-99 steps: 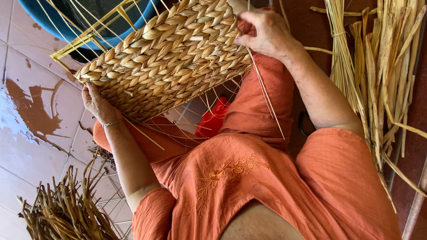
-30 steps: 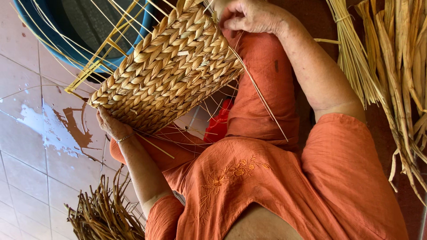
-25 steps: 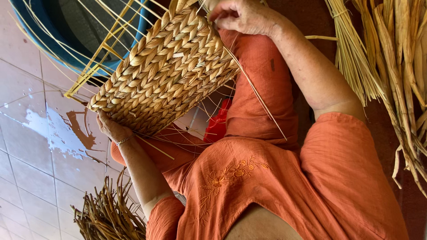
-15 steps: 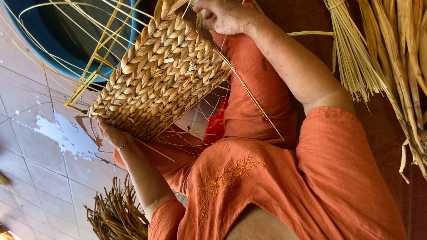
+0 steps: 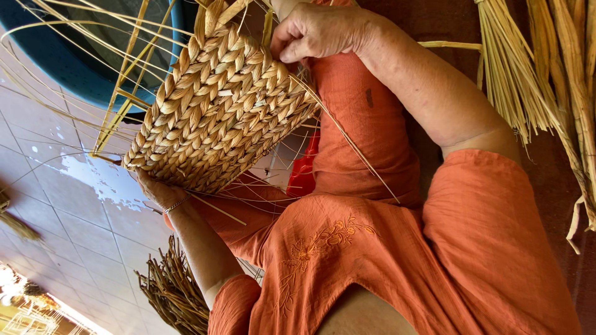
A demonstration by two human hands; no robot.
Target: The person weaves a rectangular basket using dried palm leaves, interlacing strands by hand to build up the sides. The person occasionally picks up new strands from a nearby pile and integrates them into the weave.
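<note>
A half-woven basket of tan plaited straw rests across my lap, with loose thin strands fanning out from its edges. My right hand is closed on the basket's upper rim, pinching the upright strands there. My left hand, with a thin bracelet at the wrist, grips the basket's lower edge from underneath and is partly hidden behind the weave. I wear orange clothes; a red object shows between my knees.
A blue tub stands on the wet tiled floor beyond the basket. Bundles of pale dry straw lie at the right. A darker bundle of stalks lies by my left elbow.
The basket has turned a little more upright in my lap, with both hands keeping hold of it. My right hand has shifted slightly along the upper rim, and the view has drifted.
</note>
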